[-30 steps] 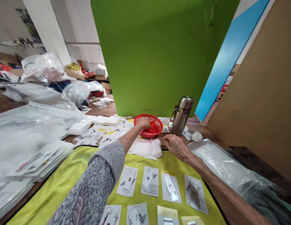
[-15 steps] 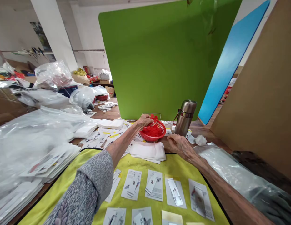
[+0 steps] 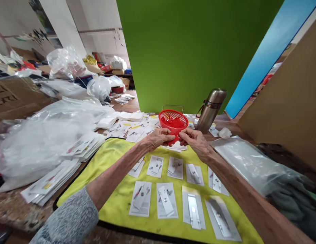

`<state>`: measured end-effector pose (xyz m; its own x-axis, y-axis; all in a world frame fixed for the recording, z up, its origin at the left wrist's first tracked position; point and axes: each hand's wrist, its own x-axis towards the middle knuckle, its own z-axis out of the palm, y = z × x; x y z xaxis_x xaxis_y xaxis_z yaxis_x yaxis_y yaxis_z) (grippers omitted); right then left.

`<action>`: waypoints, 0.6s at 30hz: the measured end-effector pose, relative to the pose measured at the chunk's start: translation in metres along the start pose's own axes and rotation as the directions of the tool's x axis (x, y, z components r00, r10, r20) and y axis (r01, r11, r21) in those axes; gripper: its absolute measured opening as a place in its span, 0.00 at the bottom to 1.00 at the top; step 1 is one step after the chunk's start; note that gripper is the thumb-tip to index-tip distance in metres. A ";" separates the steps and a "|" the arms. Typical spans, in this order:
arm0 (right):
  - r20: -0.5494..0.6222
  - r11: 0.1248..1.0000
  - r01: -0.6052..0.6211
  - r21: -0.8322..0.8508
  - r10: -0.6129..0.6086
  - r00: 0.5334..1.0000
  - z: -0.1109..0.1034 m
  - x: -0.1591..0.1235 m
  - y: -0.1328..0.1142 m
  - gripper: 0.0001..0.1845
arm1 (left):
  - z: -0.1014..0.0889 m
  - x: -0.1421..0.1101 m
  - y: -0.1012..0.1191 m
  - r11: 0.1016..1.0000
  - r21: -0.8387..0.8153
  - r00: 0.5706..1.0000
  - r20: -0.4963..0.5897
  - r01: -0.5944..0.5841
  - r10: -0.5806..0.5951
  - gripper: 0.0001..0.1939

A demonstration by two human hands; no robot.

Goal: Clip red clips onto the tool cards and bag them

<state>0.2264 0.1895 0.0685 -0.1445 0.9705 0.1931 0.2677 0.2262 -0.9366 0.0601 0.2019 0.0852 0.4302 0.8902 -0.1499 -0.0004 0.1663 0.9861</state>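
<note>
My left hand and my right hand meet just in front of the red plastic basket. Between their pinched fingertips is a small, thin red piece; its exact kind is unclear. More red pieces lie inside the basket. Below my hands a yellow cloth carries two rows of printed cards, such as this card. Flat metal plates rest on several of them, among them a shiny plate. White papers lie partly hidden under my hands.
A steel thermos stands right of the basket, beside a crumpled tissue. A clear plastic bag lies at the right. Stacked cards and a large plastic bag occupy the left. A green board rises behind.
My left hand has come out of the basket with a red piece and drawn toward me. My right hand has joined it. The view has tilted down, showing more of the cloth.
</note>
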 end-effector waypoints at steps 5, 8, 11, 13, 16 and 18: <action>0.095 0.993 -0.114 0.004 0.113 0.989 0.005 -0.032 0.000 0.15 | -0.009 -0.037 -0.026 0.998 -0.036 0.998 -0.026 0.053 -0.054 0.12; 0.198 0.955 -0.122 -0.271 0.179 0.964 0.005 -0.042 0.004 0.14 | -0.014 -0.059 -0.038 0.994 -0.046 0.992 -0.063 0.103 -0.105 0.13; 0.274 0.739 0.049 -0.672 0.187 0.943 0.010 -0.049 0.009 0.14 | -0.017 -0.074 -0.047 0.987 -0.087 0.986 -0.088 0.133 -0.141 0.13; 0.278 0.613 0.119 -0.781 0.171 0.945 0.016 -0.054 0.011 0.14 | -0.017 -0.081 -0.051 0.984 -0.105 0.983 -0.092 0.147 -0.157 0.12; 0.239 0.504 0.136 -0.853 0.146 0.960 0.022 -0.064 0.009 0.12 | -0.016 -0.087 -0.053 0.986 -0.092 0.984 -0.098 0.137 -0.146 0.11; 0.218 0.444 0.154 -0.883 0.097 0.971 0.025 -0.071 0.004 0.13 | -0.017 -0.092 -0.053 0.991 -0.065 0.986 -0.110 0.116 -0.122 0.12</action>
<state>0.2140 0.1189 0.0435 -0.3221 0.9461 0.0324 0.9375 0.3236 -0.1279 0.0056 0.1186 0.0457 0.3253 0.9043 -0.2764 -0.0089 0.2952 0.9554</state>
